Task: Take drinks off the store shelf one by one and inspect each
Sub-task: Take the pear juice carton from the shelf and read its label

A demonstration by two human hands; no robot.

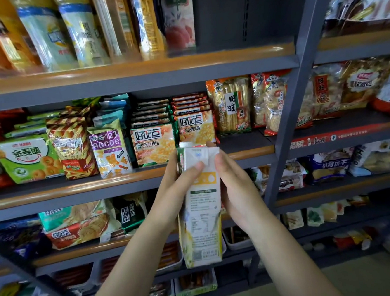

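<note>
I hold a tall white and yellow drink carton (202,218) upright in front of the shelves, its printed label side facing me. My left hand (172,192) grips its left side, thumb across the upper front. My right hand (234,189) holds the right side, fingers reaching behind the top. On the top shelf stands another tall carton with a peach picture (178,17), beside several taller packs. To its right the top shelf (240,51) has a bare gap.
The middle shelf (121,178) carries biscuit and cracker bags. Lower shelves hold more snack packs and white trays. A grey upright post (288,120) divides this rack from a second one on the right. Tiled floor shows at the bottom right.
</note>
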